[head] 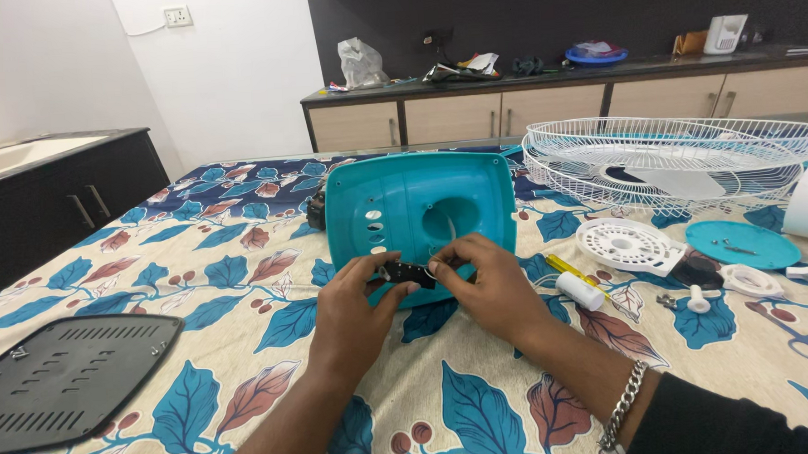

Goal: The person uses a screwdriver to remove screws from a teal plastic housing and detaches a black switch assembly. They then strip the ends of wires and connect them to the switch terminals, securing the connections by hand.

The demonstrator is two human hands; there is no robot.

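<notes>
Table w/ leaf-print cloth (pixel 242 261); white fan guards (pixel 673 156) stacked far right, black vented base plate (pixel 65 378) near left. Teal fan base housing (pixel 417 208) stands tilted just beyond both hands. Left hand (pixel 353 315) & right hand (pixel 493 287) pinch small black switch part (pixel 408 273) between fingertips, long axis left-right, touching housing's lower edge. Teal lid (pixel 741 242) holds small screws
</notes>
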